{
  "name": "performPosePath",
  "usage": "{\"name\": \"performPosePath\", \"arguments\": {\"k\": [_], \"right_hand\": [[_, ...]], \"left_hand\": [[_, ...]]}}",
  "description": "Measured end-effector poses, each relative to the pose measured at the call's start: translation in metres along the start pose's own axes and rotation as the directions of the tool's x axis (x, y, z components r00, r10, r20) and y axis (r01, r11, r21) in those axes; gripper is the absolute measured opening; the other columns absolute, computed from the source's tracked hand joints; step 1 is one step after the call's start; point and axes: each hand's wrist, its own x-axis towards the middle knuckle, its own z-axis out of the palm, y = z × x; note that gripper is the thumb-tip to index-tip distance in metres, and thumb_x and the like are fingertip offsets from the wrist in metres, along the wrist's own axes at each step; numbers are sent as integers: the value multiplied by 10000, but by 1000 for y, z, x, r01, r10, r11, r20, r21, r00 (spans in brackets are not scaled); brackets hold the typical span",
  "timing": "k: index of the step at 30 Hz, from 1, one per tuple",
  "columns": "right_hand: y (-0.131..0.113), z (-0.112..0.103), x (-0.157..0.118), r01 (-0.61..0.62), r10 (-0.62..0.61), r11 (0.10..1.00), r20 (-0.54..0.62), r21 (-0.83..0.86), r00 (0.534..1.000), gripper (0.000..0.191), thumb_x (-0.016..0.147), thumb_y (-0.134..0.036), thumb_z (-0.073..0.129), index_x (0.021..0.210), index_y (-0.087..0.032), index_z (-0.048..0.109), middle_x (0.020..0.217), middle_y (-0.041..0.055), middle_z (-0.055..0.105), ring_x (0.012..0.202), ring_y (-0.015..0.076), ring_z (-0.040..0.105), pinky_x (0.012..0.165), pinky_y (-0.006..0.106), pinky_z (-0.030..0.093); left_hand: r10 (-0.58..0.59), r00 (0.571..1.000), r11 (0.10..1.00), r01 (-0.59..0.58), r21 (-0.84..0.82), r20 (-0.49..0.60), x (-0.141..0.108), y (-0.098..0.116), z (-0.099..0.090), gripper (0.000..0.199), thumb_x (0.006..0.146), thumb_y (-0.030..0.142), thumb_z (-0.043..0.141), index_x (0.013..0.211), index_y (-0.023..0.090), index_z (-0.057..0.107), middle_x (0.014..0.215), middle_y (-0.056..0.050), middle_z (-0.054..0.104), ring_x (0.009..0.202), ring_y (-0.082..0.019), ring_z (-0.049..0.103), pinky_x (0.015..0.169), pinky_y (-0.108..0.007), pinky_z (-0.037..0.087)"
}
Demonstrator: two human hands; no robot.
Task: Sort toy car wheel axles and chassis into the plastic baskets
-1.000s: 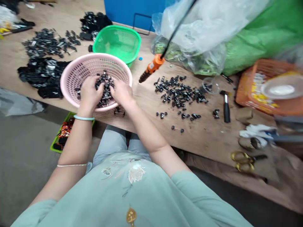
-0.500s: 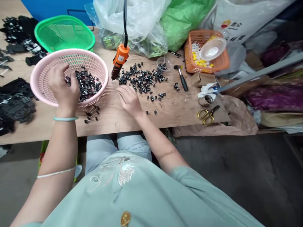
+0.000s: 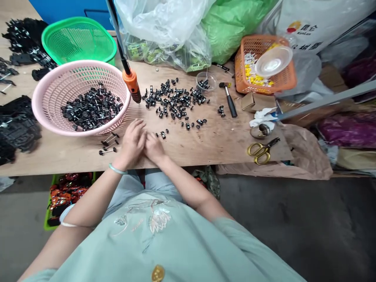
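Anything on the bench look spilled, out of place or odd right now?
Mostly orderly. A few wheel axles lie loose on the table just outside the pink basket, apart from the scattered pile to the right. The hanging screwdriver dangles at a tilt beside the basket's rim. Both hands rest together near the table's edge.

Three baskets (image 3: 79, 129), one hammer (image 3: 229, 101), one scissors (image 3: 260, 149)
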Motion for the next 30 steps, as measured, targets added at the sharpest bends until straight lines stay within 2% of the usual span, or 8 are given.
{"name": "performPosePath", "arguments": {"k": [4,7,11,14,18,22,24,30], "right_hand": [[-10,0,30,59,-57,997,-42,44,997,352,1049,-184,444,1248,-193,734,1292,129,711,1229,274,593,1104,450,508],[42,-39,1,-65,70,997,-195,33,978,425,999,-131,437,1304,-223,719,1329,127,685,1302,295,563,1179,526,445],[135,-98,-52,-445,398,895,-411,-20,820,547,909,-101,418,1365,-227,693,1448,161,599,1385,361,487,1206,644,376],[175,-117,-65,-433,392,900,-344,-48,853,491,924,-152,424,1319,-207,712,1449,179,601,1358,356,514,1197,630,403],[176,-112,-57,-309,284,947,-225,-84,932,425,959,-281,527,1346,-208,687,1422,174,615,1357,343,533,1197,581,427],[169,-109,-38,-330,323,933,-72,-142,944,949,808,-520,804,1631,-279,398,1723,146,296,1562,413,303,1250,647,321],[170,-109,-21,-338,339,927,-22,-161,940,1102,752,-570,858,1671,-304,311,1755,132,232,1558,426,305,1254,657,301],[158,-85,44,-270,259,955,-99,-125,961,841,793,-481,833,1553,-287,531,1624,103,465,1398,391,446,1180,566,425]], "left_hand": [[-100,992,995,102,20,-83,-18,-19,-11,444,1063,420,399,1423,246,590,1491,-150,618,1460,-317,532,1260,-597,398],[-35,999,998,34,44,28,-23,-16,9,521,1035,454,498,1501,221,516,1560,-164,561,1524,-329,466,1284,-579,370],[38,938,993,-74,92,344,-7,12,53,720,938,406,668,1578,174,434,1675,-223,410,1609,-381,307,1287,-620,318],[-26,909,980,-59,190,416,17,26,76,766,929,392,688,1607,172,407,1741,-223,273,1643,-419,176,1290,-674,231],[-135,939,963,49,266,317,53,17,83,755,946,360,661,1625,173,390,1758,-215,228,1649,-414,154,1293,-660,214],[-173,952,955,99,281,251,88,-3,78,863,884,374,746,1625,123,381,1752,-239,226,1631,-429,197,1296,-591,254],[-172,955,952,97,292,242,102,-7,78,887,865,406,771,1620,136,393,1756,-228,221,1610,-444,231,1281,-605,272],[-180,971,963,142,229,156,127,-10,98,597,931,351,660,1499,197,563,1679,-164,406,1518,-439,342,1201,-639,362]]}}
